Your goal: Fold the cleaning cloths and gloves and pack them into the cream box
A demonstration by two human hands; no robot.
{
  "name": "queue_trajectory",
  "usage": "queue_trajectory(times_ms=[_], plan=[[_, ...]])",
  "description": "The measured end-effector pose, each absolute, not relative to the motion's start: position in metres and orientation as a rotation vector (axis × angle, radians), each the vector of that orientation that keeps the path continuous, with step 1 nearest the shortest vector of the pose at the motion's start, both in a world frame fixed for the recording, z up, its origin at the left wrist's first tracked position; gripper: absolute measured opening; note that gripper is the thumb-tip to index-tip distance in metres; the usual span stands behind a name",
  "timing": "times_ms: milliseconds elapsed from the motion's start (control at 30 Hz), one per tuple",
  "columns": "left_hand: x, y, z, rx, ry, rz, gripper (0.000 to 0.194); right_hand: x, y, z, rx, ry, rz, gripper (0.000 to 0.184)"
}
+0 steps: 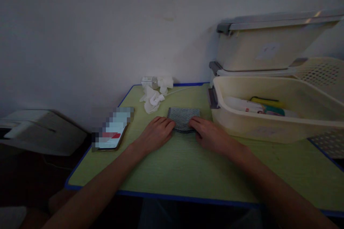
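A small grey cloth (184, 117) with a mesh-like pattern and dark stitched edges lies flat on the green table (188, 171); it looks folded into a rectangle. My left hand (158, 132) is at its near left corner, with curled fingers pinching the edge. At the near right corner, my right hand (209, 134) has its fingers on top of the cloth and its thumb at the front edge. The undersides of both grips are hidden.
On the right stands a cream bin (255, 128) holding packaged items, with a lidded box (268, 48) behind it. A phone (113, 128) lies at the left edge. Crumpled tissue (151, 100), a white cable and a clear bottle (149, 81) sit by the wall.
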State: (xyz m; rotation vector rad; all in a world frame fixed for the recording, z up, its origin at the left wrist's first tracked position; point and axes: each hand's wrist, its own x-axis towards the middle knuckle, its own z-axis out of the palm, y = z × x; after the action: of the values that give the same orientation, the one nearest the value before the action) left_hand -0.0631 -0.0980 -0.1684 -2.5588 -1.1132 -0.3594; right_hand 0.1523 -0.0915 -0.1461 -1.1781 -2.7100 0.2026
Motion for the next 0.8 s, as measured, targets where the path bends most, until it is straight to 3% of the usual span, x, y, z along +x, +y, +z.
queue_trajectory(times_ms=[167, 367, 533, 633, 733, 800], plan=[[-0.069, -0.093, -0.167, -2.366, -1.049, -0.649, 0.015, 0.151, -0.092, -0.137, -1.292, -2.591, 0.062, 0.018], [-0.077, -0.097, -0.160, -2.303, -1.058, -1.130, 0.022, 0.151, -0.094, -0.140, -0.951, -2.132, -0.110, 0.014], [-0.066, -0.113, -0.144, -2.375, -1.232, -1.423, 0.026, 0.149, -0.104, -0.130, -0.897, -1.893, -0.011, 0.014], [-0.062, -0.118, -0.132, -2.476, -1.569, -1.622, 0.026, 0.149, -0.107, -0.123, -0.977, -1.828, 0.155, 0.015], [-0.065, -0.114, -0.131, -2.651, -2.008, -1.598, 0.025, 0.148, -0.103, -0.125, -1.112, -1.923, 0.326, 0.013], [-0.068, -0.108, -0.137, -2.765, -2.168, -1.361, 0.024, 0.146, -0.099, -0.132, -1.259, -2.079, 0.346, 0.013]])
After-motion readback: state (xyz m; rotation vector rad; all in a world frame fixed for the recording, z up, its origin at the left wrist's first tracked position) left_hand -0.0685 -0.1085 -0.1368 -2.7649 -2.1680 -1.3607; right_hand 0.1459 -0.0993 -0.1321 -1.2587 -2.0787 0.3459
